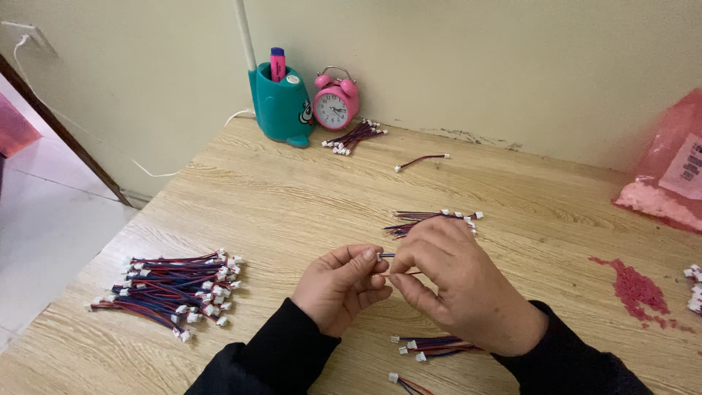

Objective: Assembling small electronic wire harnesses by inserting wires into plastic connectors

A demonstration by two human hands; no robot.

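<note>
A wooden table (292, 197) fills most of the frame. At lower left lies a big pile of red-and-blue leads (172, 292); a teal pen holder (281, 106) and pink alarm clock (336, 102) stand at upper centre. At lower centre, the right hand (457, 285) and left hand (340, 285) meet, fingertips pinching one short wire lead (387, 256) between them.

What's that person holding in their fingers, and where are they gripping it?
A short red-and-blue wire, pinched at its ends between the fingertips of the left hand and right hand.
</note>
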